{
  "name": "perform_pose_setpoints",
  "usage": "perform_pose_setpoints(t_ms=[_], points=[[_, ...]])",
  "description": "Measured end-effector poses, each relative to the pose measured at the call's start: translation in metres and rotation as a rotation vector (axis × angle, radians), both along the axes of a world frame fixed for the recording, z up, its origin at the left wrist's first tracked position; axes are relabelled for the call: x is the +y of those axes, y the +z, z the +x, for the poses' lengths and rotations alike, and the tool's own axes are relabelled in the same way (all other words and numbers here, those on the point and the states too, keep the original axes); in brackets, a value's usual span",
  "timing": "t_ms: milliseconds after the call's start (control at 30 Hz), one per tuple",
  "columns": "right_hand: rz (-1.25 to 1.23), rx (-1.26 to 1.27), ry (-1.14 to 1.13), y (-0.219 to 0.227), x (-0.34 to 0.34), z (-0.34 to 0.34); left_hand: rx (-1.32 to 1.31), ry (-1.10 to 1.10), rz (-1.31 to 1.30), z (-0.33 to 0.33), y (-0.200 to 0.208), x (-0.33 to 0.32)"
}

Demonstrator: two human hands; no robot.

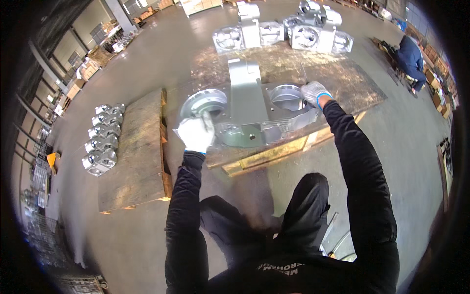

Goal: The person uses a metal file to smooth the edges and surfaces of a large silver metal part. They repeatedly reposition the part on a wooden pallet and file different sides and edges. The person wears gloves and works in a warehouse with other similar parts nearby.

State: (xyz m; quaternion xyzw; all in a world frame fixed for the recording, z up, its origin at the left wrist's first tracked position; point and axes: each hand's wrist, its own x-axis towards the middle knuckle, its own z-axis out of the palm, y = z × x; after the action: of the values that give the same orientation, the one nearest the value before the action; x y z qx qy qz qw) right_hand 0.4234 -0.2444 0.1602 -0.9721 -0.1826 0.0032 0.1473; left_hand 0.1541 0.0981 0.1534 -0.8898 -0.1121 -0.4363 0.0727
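A casting lies on one pallet, two castings behind, another pallet left.

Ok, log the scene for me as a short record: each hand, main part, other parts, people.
Left hand: gloved, at the left ring's near rim
Right hand: gloved, beside the right ring; seems to hold a thin rod
Main part: large metal casting on wooden pallet
Other parts: two similar castings beyond; smaller metal parts in a row, left
People: one co-worker, far right
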Motion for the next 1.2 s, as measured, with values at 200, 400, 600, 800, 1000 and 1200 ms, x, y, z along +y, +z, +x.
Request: perform_pose_setpoints(t_ms=[200,400,600,800,1000,1200], points=[[0.233,0.029,-0.188,-0.001,-0.021,-0.054,0.098,0.009,0.030,-0.024,-0.011,0.001],[-0.199,-0.096,0.070,0.013,-0.007,-0.023,0.013,-0.052,0.008,-0.061,0.005,-0.051],[0.219,0.272,-0.063,0.029,-0.055,-0.051,-0.047,-0.049,0.093,-0.067,0.009,-0.058],[0.611,0.120,0.158,0.009,-0.153,-0.123,-0.144,-0.137,-0.002,-0.063,0.004,-0.057],[0.626,0.045,0.313,-0.015,-0.191,-0.149,-0.057,-0.196,-0.044,-0.063,0.000,-0.054],[0.515,0.002,0.340,-0.005,-0.193,-0.149,0.025,-0.148,-0.097,-0.064,-0.007,-0.051]])
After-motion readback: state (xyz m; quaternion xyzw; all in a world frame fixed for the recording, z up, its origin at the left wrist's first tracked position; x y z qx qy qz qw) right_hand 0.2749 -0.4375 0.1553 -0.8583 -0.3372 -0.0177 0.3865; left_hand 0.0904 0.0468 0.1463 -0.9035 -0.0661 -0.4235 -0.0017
